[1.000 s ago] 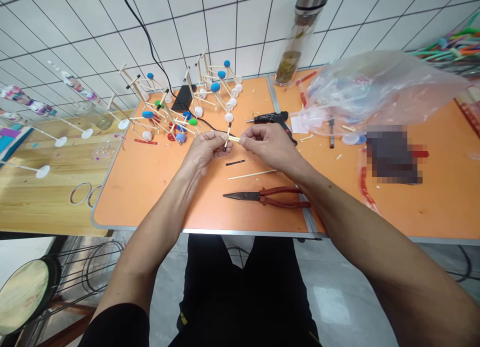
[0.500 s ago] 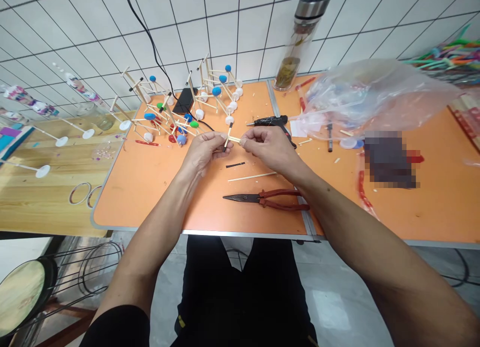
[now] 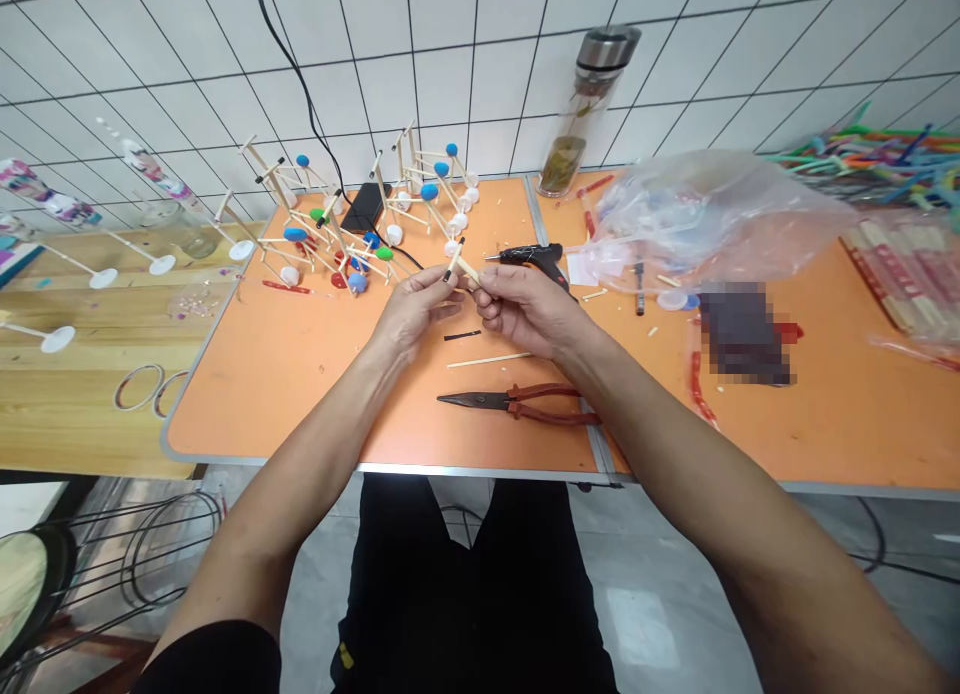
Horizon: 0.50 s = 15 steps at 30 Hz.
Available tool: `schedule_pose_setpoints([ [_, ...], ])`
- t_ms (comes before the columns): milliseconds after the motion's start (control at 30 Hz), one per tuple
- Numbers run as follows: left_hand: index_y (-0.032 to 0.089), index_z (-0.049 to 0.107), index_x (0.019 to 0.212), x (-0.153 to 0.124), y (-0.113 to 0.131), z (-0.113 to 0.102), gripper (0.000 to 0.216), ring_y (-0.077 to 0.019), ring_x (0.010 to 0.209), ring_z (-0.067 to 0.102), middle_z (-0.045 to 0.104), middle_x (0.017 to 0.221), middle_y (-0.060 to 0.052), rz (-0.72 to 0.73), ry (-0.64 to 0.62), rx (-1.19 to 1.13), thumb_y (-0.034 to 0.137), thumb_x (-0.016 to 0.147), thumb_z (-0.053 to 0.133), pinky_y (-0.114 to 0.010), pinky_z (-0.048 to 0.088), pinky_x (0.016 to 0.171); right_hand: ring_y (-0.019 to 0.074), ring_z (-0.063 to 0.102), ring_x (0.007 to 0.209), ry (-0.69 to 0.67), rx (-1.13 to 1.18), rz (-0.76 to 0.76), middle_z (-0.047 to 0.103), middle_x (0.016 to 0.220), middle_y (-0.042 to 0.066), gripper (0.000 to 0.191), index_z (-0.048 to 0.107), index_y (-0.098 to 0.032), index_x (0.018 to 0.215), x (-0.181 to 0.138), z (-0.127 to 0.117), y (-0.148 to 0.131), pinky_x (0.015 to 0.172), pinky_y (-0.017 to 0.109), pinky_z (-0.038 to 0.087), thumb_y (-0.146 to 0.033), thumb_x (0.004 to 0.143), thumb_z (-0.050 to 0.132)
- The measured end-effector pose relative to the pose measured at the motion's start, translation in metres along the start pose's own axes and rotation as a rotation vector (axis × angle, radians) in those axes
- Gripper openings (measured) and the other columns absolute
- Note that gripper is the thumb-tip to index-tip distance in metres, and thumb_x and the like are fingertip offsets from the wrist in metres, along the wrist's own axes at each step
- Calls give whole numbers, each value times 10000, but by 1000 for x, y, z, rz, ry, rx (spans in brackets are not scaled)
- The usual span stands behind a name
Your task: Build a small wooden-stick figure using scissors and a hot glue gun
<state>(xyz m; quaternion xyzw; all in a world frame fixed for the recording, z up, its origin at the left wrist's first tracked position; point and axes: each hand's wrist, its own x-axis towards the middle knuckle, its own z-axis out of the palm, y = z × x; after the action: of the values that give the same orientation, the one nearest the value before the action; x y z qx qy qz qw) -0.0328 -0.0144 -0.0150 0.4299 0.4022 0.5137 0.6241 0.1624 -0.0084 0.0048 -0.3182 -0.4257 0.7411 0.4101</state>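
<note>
Over the orange table, my left hand (image 3: 415, 309) pinches a short wooden stick (image 3: 454, 262) with black ends. My right hand (image 3: 525, 309) is closed on pale wooden sticks (image 3: 469, 271) that meet the black-ended one at an angle; whether they are joined I cannot tell. Below the hands lie a small black strip (image 3: 462, 335) and a longer wooden stick (image 3: 487, 360). Nearer the front edge are long-nose pliers (image 3: 517, 402) with red handles, partly under my right forearm. Behind my right hand rests a black glue gun (image 3: 529, 255).
Several stick models with bottle-cap wheels (image 3: 330, 229) stand at the back left, beside a black phone (image 3: 366, 208). A glass tea bottle (image 3: 574, 124) stands by the tiled wall. Farther right lie a plastic bag (image 3: 720, 214), a marker (image 3: 639, 288) and packed sticks (image 3: 892, 274).
My right hand has turned, tilting the pale sticks steeper against the black-ended stick. The whole view has shifted slightly, with the table items sitting further left.
</note>
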Motion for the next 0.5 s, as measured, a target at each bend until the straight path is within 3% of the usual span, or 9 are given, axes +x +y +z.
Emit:
schedule_pose_setpoints([
  [133, 205, 878, 1046, -4, -2, 12, 333, -165, 935, 794, 849, 955, -36, -12, -84, -155, 371, 786, 1004, -307, 604, 998, 59, 542, 553, -45, 261, 235, 604, 696, -61, 91, 704, -151, 1011, -3, 6, -8, 549, 152, 481, -208, 1036, 770],
  [233, 222, 878, 1059, -6, 0, 20, 258, -137, 916, 791, 871, 1058, -34, -46, -46, -235, 258, 817, 957, -284, 601, 989, 60, 552, 529, -16, 363, 313, 603, 681, -54, 189, 677, -161, 996, -4, 10, -10, 551, 145, 500, -183, 1153, 574],
  [333, 224, 861, 1018, -9, 1, 24, 170, -118, 845, 776, 876, 1117, -42, -88, -22, -251, 246, 859, 917, -269, 613, 915, 66, 572, 537, -22, 403, 331, 612, 685, -42, 243, 666, -170, 957, -3, 10, -6, 561, 142, 524, -186, 1167, 545],
  [500, 209, 848, 1005, -9, 0, 25, 169, -109, 765, 742, 835, 924, -27, -94, 6, -231, 288, 869, 909, -236, 603, 832, 70, 613, 561, -31, 391, 307, 665, 730, -18, 205, 718, -151, 1016, 0, 9, 0, 601, 138, 578, -166, 1147, 561],
])
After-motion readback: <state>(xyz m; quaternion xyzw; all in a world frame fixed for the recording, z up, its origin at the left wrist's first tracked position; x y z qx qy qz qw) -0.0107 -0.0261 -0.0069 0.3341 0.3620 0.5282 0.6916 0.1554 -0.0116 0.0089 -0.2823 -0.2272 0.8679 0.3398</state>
